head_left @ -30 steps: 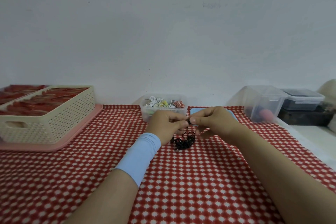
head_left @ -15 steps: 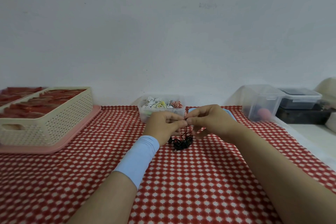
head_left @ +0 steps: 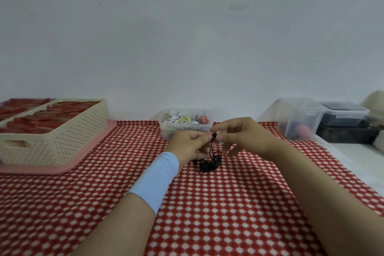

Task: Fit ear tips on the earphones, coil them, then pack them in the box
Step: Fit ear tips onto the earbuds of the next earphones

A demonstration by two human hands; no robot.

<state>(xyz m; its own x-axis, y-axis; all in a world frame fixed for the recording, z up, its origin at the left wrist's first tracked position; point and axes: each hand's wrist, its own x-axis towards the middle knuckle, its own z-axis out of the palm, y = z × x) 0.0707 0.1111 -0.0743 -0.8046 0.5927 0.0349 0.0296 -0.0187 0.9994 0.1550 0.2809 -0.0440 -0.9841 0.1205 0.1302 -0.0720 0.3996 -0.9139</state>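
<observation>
Black earphones lie in a loose tangle on the red checked cloth, one strand rising to my fingertips. My left hand and my right hand meet above the tangle and both pinch the small black earbud end between thumb and fingers. The ear tip itself is too small to make out. A clear tub holding several coiled white, yellow and red earphones stands just behind my hands.
A cream woven basket with red packets sits on a pink tray at the left. Clear lidded boxes and a dark box stand at the right, past the cloth's edge. A blue item hides behind my right hand.
Both hands have lifted slightly with the earbud end, drawing the cable strand up from the tangle. The view has shifted a little.
</observation>
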